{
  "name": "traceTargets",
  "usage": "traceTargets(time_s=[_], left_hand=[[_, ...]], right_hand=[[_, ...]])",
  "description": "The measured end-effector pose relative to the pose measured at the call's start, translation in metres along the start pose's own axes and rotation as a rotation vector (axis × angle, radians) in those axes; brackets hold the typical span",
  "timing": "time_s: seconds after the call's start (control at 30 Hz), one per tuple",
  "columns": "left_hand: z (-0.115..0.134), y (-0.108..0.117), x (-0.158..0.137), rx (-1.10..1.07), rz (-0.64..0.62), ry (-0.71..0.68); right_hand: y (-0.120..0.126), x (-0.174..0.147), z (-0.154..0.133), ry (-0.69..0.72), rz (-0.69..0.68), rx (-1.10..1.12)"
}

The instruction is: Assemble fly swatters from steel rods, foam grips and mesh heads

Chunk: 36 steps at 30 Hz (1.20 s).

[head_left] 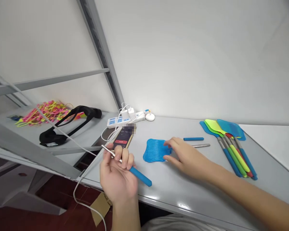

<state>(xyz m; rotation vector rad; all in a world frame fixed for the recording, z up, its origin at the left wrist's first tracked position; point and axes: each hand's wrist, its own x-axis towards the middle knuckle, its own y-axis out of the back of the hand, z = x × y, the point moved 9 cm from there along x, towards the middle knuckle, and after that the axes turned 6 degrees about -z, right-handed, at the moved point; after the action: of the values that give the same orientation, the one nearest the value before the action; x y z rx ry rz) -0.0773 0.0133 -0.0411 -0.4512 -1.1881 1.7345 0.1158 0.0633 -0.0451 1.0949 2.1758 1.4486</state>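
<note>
My left hand (120, 173) is closed around a fly swatter handle, a thin metal rod with a blue grip (141, 176) at its lower right end. My right hand (180, 155) reaches over the neck of a blue fly swatter head (154, 150) lying flat on the table. Its thumb and fingers are apart at the head's right edge; whether they press on it is hard to tell. Behind that hand lie a loose blue grip (194, 139) and a metal rod (201, 145), partly hidden. Several fly swatters (233, 150) in blue, green, yellow and red are bunched at the right.
A phone (122, 136) lies near a white power strip (119, 121) with chargers and cables. Beside it is a round white device (150, 117). A metal rack post (103, 48) rises at left, with a black headband-like frame (69, 125) and a colourful cord pile (47, 113) beyond.
</note>
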Motion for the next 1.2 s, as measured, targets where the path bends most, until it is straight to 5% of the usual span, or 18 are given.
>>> traceTargets(time_s=[0.1, 0.27, 0.37, 0.53, 0.67, 0.8, 0.9, 0.97, 1.07, 1.2], left_hand=[[-0.003, 0.012, -0.003, -0.124, -0.015, 0.119], [-0.012, -0.003, -0.013, -0.082, -0.214, 0.300], [-0.015, -0.006, -0.013, 0.033, -0.302, 0.359], [-0.021, -0.002, -0.017, 0.085, -0.266, 0.405], [-0.042, -0.017, -0.032, -0.062, -0.261, 0.516], [-0.102, -0.046, -0.073, -0.272, -0.279, 0.828], [-0.146, -0.077, -0.125, -0.268, -0.464, 1.084], [-0.164, -0.090, -0.156, -0.088, -0.637, 1.192], [-0.171, -0.093, -0.169, 0.363, -0.845, 1.135], [-0.161, -0.088, -0.153, 0.880, -1.045, 0.824]], right_hand=[[-0.021, 0.035, -0.001, 0.039, -0.044, -0.068], [-0.048, 0.057, 0.004, 0.022, -0.165, -0.073], [-0.050, 0.059, 0.005, 0.017, -0.185, -0.065], [-0.035, 0.054, 0.002, 0.054, -0.113, -0.038], [0.020, 0.020, 0.009, 0.002, 0.143, 0.158], [0.082, -0.063, 0.030, -0.079, 0.630, 0.736], [0.089, -0.132, 0.043, -0.065, 1.054, 1.178], [0.074, -0.161, 0.050, -0.104, 1.196, 1.340], [0.050, -0.180, 0.061, -0.172, 1.244, 1.511], [0.040, -0.204, 0.071, -0.113, 1.434, 1.551]])
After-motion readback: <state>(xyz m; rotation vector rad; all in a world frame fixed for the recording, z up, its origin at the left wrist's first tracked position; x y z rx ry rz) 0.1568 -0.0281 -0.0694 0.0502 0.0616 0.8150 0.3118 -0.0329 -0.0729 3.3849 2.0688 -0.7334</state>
